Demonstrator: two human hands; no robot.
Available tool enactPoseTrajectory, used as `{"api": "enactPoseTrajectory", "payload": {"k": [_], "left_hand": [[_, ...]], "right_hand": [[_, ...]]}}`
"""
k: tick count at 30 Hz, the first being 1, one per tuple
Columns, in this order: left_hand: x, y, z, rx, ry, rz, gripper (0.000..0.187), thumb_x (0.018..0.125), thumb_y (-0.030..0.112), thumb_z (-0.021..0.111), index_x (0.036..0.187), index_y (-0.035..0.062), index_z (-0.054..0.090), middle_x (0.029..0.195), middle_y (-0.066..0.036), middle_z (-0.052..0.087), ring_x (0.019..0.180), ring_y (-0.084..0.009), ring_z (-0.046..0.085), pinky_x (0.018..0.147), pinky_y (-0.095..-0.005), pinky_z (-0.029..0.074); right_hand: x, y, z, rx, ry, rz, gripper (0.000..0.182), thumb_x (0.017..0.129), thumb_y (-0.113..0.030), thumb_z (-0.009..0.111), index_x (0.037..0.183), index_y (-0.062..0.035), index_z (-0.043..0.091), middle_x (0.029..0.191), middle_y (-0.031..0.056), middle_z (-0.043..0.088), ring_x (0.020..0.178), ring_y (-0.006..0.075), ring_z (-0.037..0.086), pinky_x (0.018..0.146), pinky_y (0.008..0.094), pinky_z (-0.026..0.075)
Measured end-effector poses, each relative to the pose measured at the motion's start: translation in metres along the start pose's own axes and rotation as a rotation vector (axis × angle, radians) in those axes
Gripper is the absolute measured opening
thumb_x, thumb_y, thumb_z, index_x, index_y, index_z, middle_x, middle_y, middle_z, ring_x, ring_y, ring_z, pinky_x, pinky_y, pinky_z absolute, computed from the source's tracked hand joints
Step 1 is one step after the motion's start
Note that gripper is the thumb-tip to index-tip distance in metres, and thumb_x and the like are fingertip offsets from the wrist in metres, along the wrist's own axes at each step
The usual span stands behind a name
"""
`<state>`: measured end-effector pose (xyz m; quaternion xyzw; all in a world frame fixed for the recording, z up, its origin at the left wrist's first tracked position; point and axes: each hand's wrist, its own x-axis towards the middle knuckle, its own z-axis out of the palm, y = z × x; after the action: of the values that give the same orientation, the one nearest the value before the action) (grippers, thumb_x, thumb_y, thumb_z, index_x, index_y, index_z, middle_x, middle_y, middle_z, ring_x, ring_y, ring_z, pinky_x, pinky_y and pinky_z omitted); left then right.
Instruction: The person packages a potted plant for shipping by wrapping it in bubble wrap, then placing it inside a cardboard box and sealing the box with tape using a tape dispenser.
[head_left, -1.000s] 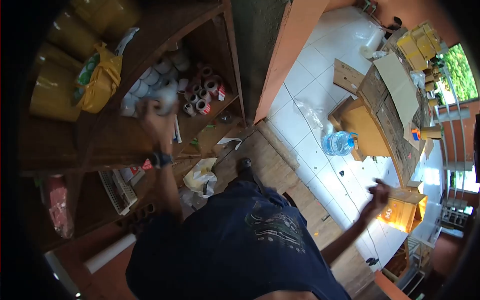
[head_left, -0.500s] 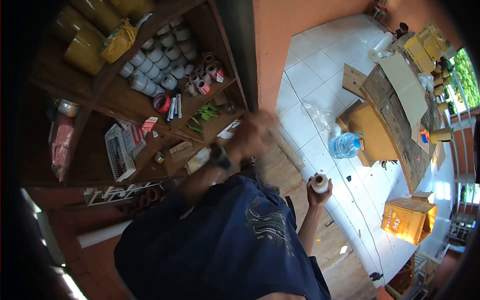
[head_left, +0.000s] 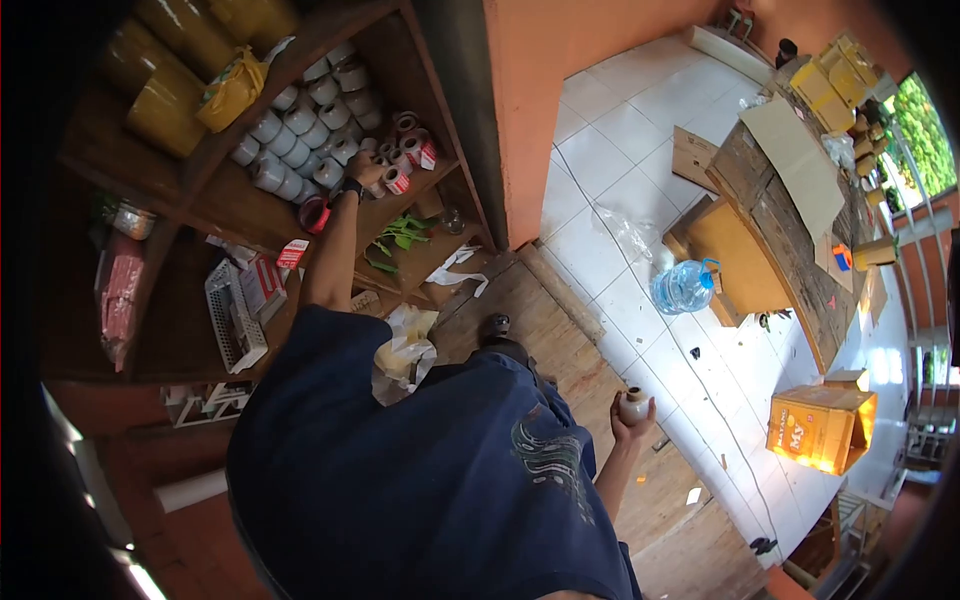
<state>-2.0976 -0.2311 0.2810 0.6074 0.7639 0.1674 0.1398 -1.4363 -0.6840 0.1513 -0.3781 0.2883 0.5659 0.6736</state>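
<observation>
My right hand grips a small roll of clear-white film upright, its brown cardboard core pointing up. My left hand, with a dark band at the wrist, reaches into the wooden shelf. Its fingers close on a small roll at the edge of the stock, partly hidden by the hand. Behind it are stacked several white rolls. To the right lie smaller rolls with red-and-white labels. A red tape roll sits just below my left wrist.
Below are green leaves and a white plastic basket. On the tiled floor stand a blue water jug and an open yellow carton. A worn wooden table is at the right. A cable crosses the tiles.
My left hand has moved up and left, from in front of my body to the rolls on the shelf. My right hand still holds its roll, now a little lower and more upright.
</observation>
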Motion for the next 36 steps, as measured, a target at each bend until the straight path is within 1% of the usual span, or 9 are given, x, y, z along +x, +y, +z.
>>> {"api": "enactPoseTrajectory", "payload": {"k": [5, 14, 20, 22, 26, 30, 32, 33, 36], "left_hand": [[0.005, -0.013, -0.004, -0.037, -0.043, 0.099, 0.032, 0.078, 0.027, 0.074, 0.098, 0.0031, 0.070, 0.090, -0.017, 0.071, 0.083, -0.0297, 0.069, 0.074, -0.0367, 0.052], [-0.020, -0.013, -0.017, -0.345, 0.333, -0.006, 0.030, 0.086, 0.013, 0.067, 0.111, -0.0009, 0.063, 0.102, -0.019, 0.070, 0.097, -0.0319, 0.068, 0.082, -0.0400, 0.052], [-0.069, -0.019, -0.037, -0.950, 0.638, 0.050, 0.036, 0.099, 0.021, 0.058, 0.129, 0.0045, 0.047, 0.123, -0.014, 0.057, 0.107, -0.0262, 0.061, 0.090, -0.0379, 0.049], [-0.090, -0.015, -0.024, -1.493, 0.698, -0.025, 0.042, 0.100, 0.023, 0.057, 0.135, 0.0069, 0.039, 0.125, -0.016, 0.055, 0.108, -0.0275, 0.061, 0.093, -0.0383, 0.048], [-0.103, -0.013, -0.031, -1.638, 0.523, 0.038, 0.037, 0.103, 0.024, 0.050, 0.133, 0.0062, 0.037, 0.126, -0.017, 0.055, 0.115, -0.0309, 0.060, 0.097, -0.0463, 0.051], [-0.078, -0.015, -0.067, -1.500, 0.222, 0.034, 0.027, 0.097, 0.015, 0.056, 0.122, 0.0075, 0.048, 0.100, -0.009, 0.059, 0.085, -0.0167, 0.061, 0.078, -0.0305, 0.053], [-0.076, 0.014, -0.097, -1.066, 0.240, -0.058, 0.026, 0.092, 0.013, 0.062, 0.115, 0.0086, 0.052, 0.091, -0.004, 0.056, 0.077, -0.0092, 0.055, 0.067, -0.0240, 0.047], [-0.074, 0.014, -0.101, -0.826, 0.298, -0.008, 0.028, 0.092, 0.014, 0.064, 0.117, 0.0082, 0.052, 0.093, -0.004, 0.057, 0.079, -0.0106, 0.057, 0.069, -0.0250, 0.048], [-0.071, 0.013, -0.102, -0.377, 0.450, 0.114, 0.034, 0.091, 0.016, 0.067, 0.120, 0.0065, 0.053, 0.100, -0.008, 0.061, 0.086, -0.0176, 0.061, 0.077, -0.0294, 0.049]], "right_hand": [[0.005, 0.042, 0.059, -0.140, -0.004, 0.045, 0.047, 0.088, -0.042, 0.066, 0.109, -0.0012, 0.058, 0.106, 0.0181, 0.060, 0.098, 0.0392, 0.059, 0.085, 0.0471, 0.057], [0.005, 0.110, 0.140, -0.262, 0.016, 0.118, 0.043, 0.091, -0.037, 0.062, 0.116, -0.0026, 0.054, 0.106, 0.0172, 0.059, 0.096, 0.0370, 0.059, 0.084, 0.0485, 0.056], [0.032, 0.169, 0.216, -0.700, -0.409, 0.351, 0.036, 0.090, -0.028, 0.060, 0.116, -0.0038, 0.058, 0.107, 0.0141, 0.064, 0.089, 0.0276, 0.065, 0.074, 0.0348, 0.054], [0.008, 0.236, 0.292, -1.211, -0.617, 0.041, 0.034, 0.089, -0.020, 0.063, 0.118, -0.0033, 0.057, 0.105, 0.0113, 0.065, 0.090, 0.0225, 0.067, 0.074, 0.0334, 0.054], [-0.052, 0.360, 0.401, -1.916, -1.397, -0.720, 0.049, 0.082, -0.016, 0.073, 0.125, -0.0051, 0.054, 0.123, 0.0172, 0.055, 0.105, 0.0305, 0.062, 0.087, 0.0368, 0.054], [-0.035, 0.483, 0.403, -1.859, -1.947, -1.153, 0.052, 0.077, -0.012, 0.068, 0.128, -0.0069, 0.055, 0.120, 0.0196, 0.054, 0.117, 0.0348, 0.054, 0.092, 0.0420, 0.052], [-0.021, 0.530, 0.403, -1.876, -2.012, -1.290, 0.051, 0.079, -0.014, 0.064, 0.129, -0.0079, 0.055, 0.122, 0.0198, 0.055, 0.117, 0.0341, 0.054, 0.094, 0.0405, 0.051], [-0.016, 0.546, 0.406, -1.832, -1.992, -1.526, 0.051, 0.081, -0.019, 0.064, 0.130, -0.0089, 0.055, 0.123, 0.0197, 0.055, 0.121, 0.0347, 0.051, 0.097, 0.0411, 0.048], [-0.004, 0.559, 0.411, -1.831, -1.907, -1.626, 0.053, 0.080, -0.019, 0.065, 0.130, -0.0061, 0.054, 0.120, 0.0197, 0.056, 0.124, 0.0360, 0.047, 0.100, 0.0440, 0.044]]}}
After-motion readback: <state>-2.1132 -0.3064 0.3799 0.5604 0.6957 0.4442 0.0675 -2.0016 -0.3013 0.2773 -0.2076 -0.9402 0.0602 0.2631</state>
